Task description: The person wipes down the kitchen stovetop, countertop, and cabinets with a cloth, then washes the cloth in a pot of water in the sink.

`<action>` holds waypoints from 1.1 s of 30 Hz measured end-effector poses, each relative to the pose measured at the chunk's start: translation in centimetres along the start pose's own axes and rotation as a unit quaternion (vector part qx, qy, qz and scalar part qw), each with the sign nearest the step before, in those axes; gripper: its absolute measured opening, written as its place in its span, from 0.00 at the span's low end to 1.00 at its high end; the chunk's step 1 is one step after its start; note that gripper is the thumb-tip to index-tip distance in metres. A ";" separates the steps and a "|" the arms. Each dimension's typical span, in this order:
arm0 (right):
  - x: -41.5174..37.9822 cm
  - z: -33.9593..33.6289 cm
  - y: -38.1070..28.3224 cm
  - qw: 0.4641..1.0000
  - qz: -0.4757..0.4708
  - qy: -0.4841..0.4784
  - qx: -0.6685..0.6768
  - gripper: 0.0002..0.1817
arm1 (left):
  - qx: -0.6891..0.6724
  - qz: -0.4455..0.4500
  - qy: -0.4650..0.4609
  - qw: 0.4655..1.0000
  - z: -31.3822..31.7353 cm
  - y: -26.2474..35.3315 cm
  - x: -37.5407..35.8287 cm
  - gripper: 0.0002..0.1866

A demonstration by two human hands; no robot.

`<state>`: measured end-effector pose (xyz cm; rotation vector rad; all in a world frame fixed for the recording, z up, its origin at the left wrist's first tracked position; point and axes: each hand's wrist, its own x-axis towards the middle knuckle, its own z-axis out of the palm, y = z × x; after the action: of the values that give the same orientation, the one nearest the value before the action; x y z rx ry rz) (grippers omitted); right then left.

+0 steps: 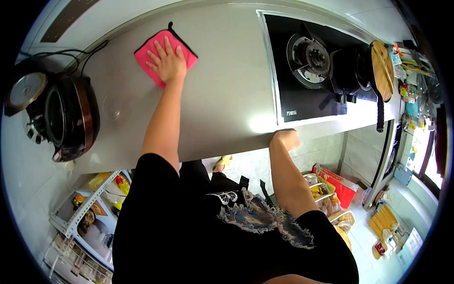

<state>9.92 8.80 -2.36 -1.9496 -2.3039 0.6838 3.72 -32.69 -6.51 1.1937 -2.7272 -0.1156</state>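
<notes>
Pale open baskets [324, 196] beside my right forearm contain yellow items. My left grip [170, 64], fingers spread, lies flat on the pink, black-edged cloth [144, 55] atop the grey bench [222, 90]; my right grip's [285, 139] closure I cannot tell.

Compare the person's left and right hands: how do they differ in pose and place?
The left hand lies flat, fingers spread; the right hand is bent, its fingers not clearly visible.
The left hand rests on the pink cloth, well back on the counter; the right hand is at the counter's front edge, with no cloth under it.
Both are bare.
</notes>
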 end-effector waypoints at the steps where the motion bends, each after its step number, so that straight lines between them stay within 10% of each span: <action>1: 0.2 0.0 0.1 1.000 -0.013 -0.009 0.000 0.27 | -0.002 0.005 -0.006 1.000 0.5 2.0 1.1 0.37; 8: -1.6 -1.0 -1.4 0.999 0.030 0.028 -0.012 0.31 | -0.044 0.186 -0.031 0.981 0.9 15.9 0.8 0.45; 16: -1.3 -1.5 -1.1 0.999 0.024 -0.005 0.021 0.30 | -0.083 0.331 -0.015 0.940 1.3 17.7 -6.9 0.37; 25: -0.8 -1.9 -0.5 0.997 0.006 -0.035 0.071 0.29 | -0.148 0.515 -0.096 0.839 -5.9 7.9 -23.9 0.38; 33: -0.6 -2.5 -0.1 0.994 -0.011 -0.069 0.088 0.28 | -0.110 0.449 -0.177 0.869 -11.3 -8.0 -29.1 0.39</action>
<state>10.75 8.99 0.05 -1.8506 -2.2483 1.0124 30.96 -16.81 0.10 -0.2511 -3.1455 -0.5402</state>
